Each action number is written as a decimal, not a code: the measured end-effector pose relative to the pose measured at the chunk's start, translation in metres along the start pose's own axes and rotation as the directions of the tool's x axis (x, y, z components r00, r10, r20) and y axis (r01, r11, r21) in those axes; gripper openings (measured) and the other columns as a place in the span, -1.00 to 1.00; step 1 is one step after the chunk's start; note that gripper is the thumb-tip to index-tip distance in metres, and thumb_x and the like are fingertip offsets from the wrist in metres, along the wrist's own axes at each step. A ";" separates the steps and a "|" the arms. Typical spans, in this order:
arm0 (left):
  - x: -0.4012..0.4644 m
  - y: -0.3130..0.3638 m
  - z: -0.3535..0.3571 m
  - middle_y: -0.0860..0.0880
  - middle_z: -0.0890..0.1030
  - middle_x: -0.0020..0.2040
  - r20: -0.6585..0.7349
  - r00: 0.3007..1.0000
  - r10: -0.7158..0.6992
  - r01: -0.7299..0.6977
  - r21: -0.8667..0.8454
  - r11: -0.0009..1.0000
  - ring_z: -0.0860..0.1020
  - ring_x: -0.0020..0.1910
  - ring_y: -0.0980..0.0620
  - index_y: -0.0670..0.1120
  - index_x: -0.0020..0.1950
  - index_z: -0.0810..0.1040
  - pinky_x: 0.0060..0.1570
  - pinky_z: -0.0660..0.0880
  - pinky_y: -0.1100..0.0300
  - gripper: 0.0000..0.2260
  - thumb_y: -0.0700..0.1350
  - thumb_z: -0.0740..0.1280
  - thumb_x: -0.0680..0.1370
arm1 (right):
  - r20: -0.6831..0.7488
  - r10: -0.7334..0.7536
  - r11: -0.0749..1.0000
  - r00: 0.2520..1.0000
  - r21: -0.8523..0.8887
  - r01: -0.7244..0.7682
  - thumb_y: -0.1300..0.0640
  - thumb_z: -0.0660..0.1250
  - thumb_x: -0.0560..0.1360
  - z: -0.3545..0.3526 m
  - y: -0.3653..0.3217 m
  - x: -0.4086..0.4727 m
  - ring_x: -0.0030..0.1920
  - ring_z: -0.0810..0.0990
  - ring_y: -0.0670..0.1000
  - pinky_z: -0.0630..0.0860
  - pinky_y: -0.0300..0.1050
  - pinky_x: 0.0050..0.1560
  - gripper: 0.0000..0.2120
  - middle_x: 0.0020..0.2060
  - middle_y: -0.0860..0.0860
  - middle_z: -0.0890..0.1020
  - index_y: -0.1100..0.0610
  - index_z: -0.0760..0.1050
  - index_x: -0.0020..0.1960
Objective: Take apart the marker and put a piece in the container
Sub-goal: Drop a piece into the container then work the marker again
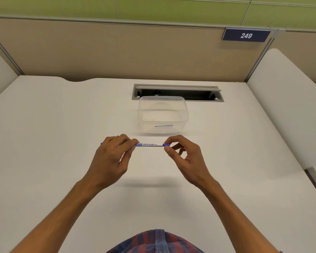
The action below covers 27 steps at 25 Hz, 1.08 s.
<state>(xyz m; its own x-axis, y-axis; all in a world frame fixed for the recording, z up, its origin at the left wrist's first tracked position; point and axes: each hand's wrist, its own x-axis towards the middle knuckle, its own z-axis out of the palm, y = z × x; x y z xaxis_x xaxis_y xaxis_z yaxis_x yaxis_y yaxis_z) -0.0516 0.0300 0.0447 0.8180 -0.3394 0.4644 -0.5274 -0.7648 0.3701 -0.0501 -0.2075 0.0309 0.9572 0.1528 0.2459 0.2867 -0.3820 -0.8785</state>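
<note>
Right now you hold the marker [150, 144] level above the desk [62, 125], just short of the clear container [162, 114]: your left hand [111, 156] is wrapped around the barrel, your right hand [184, 154] pinching its blue end. It looks undivided, so you are likely at the pull-apart step; next, draw the hands straight apart and keep hold of both pieces.
</note>
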 end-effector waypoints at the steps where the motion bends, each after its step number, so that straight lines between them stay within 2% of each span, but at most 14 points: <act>1: 0.000 0.000 0.000 -0.01 0.58 -0.15 0.000 1.000 0.000 0.000 0.000 1.000 0.51 -0.23 -0.09 -0.15 0.10 0.61 -0.15 0.46 0.02 -0.81 -0.21 0.25 0.57 | 0.001 0.000 1.000 1.000 -0.003 0.000 0.01 0.32 0.56 0.000 0.001 0.000 -0.15 0.63 -0.05 0.40 -0.27 -0.19 -0.99 -0.10 -0.24 0.64 -0.10 0.52 -0.04; 5: 0.000 0.001 -0.001 -0.02 0.58 -0.15 -0.004 1.000 -0.002 0.002 0.003 1.000 0.51 -0.22 -0.09 -0.15 0.11 0.61 -0.16 0.45 0.03 -0.81 -0.21 0.25 0.57 | 0.012 0.005 1.000 1.000 -0.017 -0.005 0.00 0.29 0.59 0.001 0.000 0.001 -0.16 0.61 -0.07 0.34 -0.35 -0.22 -0.95 -0.11 -0.27 0.62 -0.07 0.50 -0.04; 8: 0.001 0.001 -0.001 -0.01 0.58 -0.14 -0.006 1.000 0.001 -0.001 0.009 1.000 0.51 -0.22 -0.09 -0.15 0.11 0.61 -0.17 0.45 0.03 -0.81 -0.21 0.25 0.56 | 0.000 0.007 1.000 1.000 -0.018 -0.007 -0.03 0.25 0.60 0.002 -0.002 0.002 -0.19 0.59 -0.11 0.35 -0.39 -0.26 -0.87 -0.22 -0.27 0.61 -0.03 0.51 -0.09; 10: 0.001 0.002 -0.001 -0.01 0.58 -0.15 -0.003 1.000 0.007 -0.007 0.013 1.000 0.50 -0.22 -0.09 -0.14 0.11 0.61 -0.17 0.45 0.03 -0.80 -0.20 0.25 0.57 | -0.015 0.008 1.000 1.000 -0.006 -0.008 -0.08 0.21 0.61 0.003 -0.003 0.003 -0.21 0.59 -0.11 0.43 -0.28 -0.25 -0.77 -0.27 -0.21 0.61 -0.02 0.51 -0.15; 12: 0.001 0.002 -0.001 -0.01 0.58 -0.15 0.001 1.000 0.009 -0.009 0.015 1.000 0.51 -0.23 -0.09 -0.14 0.11 0.61 -0.17 0.45 0.02 -0.80 -0.20 0.25 0.57 | -0.016 0.004 1.000 1.000 -0.013 -0.004 -0.09 0.18 0.62 0.004 -0.003 0.004 -0.20 0.59 -0.08 0.49 -0.08 -0.19 -0.73 -0.28 -0.14 0.61 -0.07 0.50 -0.21; 13: 0.001 0.003 -0.001 -0.01 0.58 -0.15 0.003 1.000 0.005 -0.005 0.013 1.000 0.51 -0.23 -0.09 -0.14 0.11 0.61 -0.17 0.45 0.02 -0.80 -0.19 0.24 0.57 | -0.014 0.005 1.000 1.000 -0.015 -0.005 -0.10 0.18 0.62 0.005 -0.003 0.004 -0.20 0.59 -0.07 0.48 -0.08 -0.21 -0.73 -0.27 -0.13 0.61 -0.08 0.50 -0.21; 16: 0.002 0.003 0.000 0.00 0.56 -0.16 0.001 1.000 -0.012 0.012 0.003 1.000 0.49 -0.24 -0.06 -0.14 0.10 0.61 -0.17 0.44 0.05 -0.80 -0.18 0.23 0.57 | 0.005 0.016 0.999 1.000 -0.041 -0.015 -0.14 0.22 0.59 0.003 -0.002 0.003 -0.18 0.61 -0.10 0.36 -0.35 -0.28 -0.83 -0.20 -0.22 0.60 -0.11 0.49 -0.11; 18: 0.002 0.004 0.000 0.02 0.55 -0.16 0.008 1.000 -0.023 0.023 0.003 1.000 0.44 -0.26 0.01 -0.12 0.11 0.60 -0.19 0.42 0.10 -0.79 -0.15 0.21 0.59 | 0.018 0.002 0.998 1.000 -0.062 -0.001 -0.13 0.22 0.58 0.002 -0.001 0.001 -0.17 0.62 -0.08 0.32 -0.37 -0.26 -0.89 -0.16 -0.25 0.59 -0.14 0.47 -0.06; 22: 0.004 0.005 0.000 0.07 0.50 -0.16 0.048 0.998 -0.037 0.037 0.000 0.999 0.41 -0.29 0.08 -0.06 0.13 0.59 -0.22 0.38 0.12 -0.74 -0.03 0.15 0.61 | 0.028 -0.037 0.994 0.999 -0.101 0.040 -0.13 0.18 0.59 0.000 -0.005 0.001 -0.17 0.60 -0.08 0.50 -0.10 -0.16 -0.88 -0.15 -0.23 0.58 -0.14 0.45 -0.04; 27: 0.005 0.005 -0.001 0.07 0.50 -0.19 0.028 0.998 -0.048 0.049 -0.024 0.999 0.41 -0.35 0.01 -0.04 0.03 0.59 -0.26 0.38 0.05 -0.79 -0.02 0.18 0.61 | 0.051 -0.109 0.966 0.993 -0.230 0.118 -0.11 0.10 0.62 -0.001 -0.006 -0.001 -0.18 0.58 -0.07 0.52 -0.07 -0.14 -0.85 -0.18 -0.15 0.58 -0.13 0.41 -0.03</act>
<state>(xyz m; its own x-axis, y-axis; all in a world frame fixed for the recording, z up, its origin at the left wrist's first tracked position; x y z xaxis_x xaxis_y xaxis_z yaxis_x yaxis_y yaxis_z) -0.0505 0.0246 0.0497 0.8486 -0.3173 0.4233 -0.4921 -0.7671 0.4115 -0.0528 -0.2064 0.0363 0.9170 0.2396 0.3190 0.3990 -0.5606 -0.7256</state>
